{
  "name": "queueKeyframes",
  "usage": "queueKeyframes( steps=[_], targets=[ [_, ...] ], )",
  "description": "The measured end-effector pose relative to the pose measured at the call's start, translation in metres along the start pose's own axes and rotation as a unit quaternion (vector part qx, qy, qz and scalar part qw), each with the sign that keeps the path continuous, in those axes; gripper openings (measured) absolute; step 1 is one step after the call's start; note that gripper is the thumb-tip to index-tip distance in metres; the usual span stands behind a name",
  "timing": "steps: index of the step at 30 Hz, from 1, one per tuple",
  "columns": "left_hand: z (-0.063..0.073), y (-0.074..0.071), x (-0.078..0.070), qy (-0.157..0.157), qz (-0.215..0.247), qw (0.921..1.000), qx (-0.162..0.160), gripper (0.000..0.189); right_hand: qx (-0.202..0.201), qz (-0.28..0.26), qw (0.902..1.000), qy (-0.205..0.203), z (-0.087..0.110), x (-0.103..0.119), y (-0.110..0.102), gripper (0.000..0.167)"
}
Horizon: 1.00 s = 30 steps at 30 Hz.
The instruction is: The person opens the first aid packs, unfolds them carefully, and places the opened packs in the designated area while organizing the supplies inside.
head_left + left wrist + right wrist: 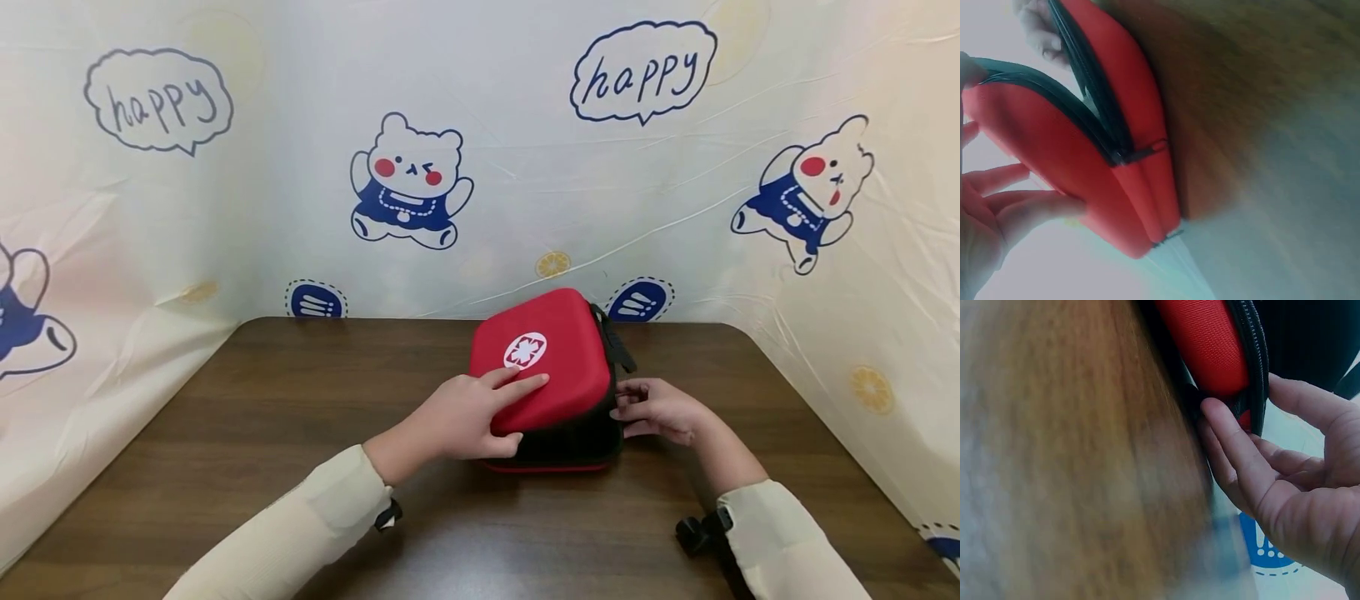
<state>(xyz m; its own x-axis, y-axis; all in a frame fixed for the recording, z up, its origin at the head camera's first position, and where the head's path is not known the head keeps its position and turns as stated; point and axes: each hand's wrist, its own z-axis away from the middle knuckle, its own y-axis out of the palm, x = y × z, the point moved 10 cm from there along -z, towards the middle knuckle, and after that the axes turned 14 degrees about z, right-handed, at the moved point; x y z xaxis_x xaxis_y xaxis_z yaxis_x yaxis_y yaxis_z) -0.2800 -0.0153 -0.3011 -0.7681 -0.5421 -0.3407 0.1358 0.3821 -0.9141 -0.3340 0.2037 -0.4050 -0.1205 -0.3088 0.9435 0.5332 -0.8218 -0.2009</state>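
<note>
Resting partly open on the brown desk (337,367), the red case (573,333) has rounded corners, black zipper (1255,347) and white oval emblem (526,350). The left hand (476,412) holds its lid (566,387) between fingers and thumb; the right hand (660,411) pinches its side edge. Behind, the printed cloth (300,167) reads "happy" two times.

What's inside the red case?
Through the gap below the partly raised lid, the red case shows a dark interior. The lid, with the left hand on it, covers the rest; contents can't be identified.
</note>
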Motion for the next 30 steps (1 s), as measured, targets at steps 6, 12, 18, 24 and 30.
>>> queueKeyframes(
  steps=[6,12,18,24,30],
  targets=[
    [0.014,-0.015,0.013,0.014,0.074,0.9938,-0.082,0.085,0.007,0.009,0.9999,0.005,0.000,0.002,0.000,0.077],
    [0.026,-0.026,0.023,0.012,0.132,0.9837,-0.122,0.094,0.005,0.013,0.9999,0.010,-0.002,0.000,0.000,0.078],
    [0.038,-0.037,0.031,0.022,0.194,0.9697,-0.147,0.109,-0.005,0.022,0.9996,0.017,-0.004,-0.002,-0.001,0.079],
    [0.051,-0.040,0.044,-0.008,0.271,0.9496,-0.158,0.119,-0.007,0.029,0.9994,0.016,-0.005,-0.002,-0.001,0.080],
    [0.069,-0.042,0.059,-0.035,0.368,0.9122,-0.176,0.122,-0.008,0.030,0.9993,0.021,-0.004,0.000,-0.001,0.080]
  ],
)
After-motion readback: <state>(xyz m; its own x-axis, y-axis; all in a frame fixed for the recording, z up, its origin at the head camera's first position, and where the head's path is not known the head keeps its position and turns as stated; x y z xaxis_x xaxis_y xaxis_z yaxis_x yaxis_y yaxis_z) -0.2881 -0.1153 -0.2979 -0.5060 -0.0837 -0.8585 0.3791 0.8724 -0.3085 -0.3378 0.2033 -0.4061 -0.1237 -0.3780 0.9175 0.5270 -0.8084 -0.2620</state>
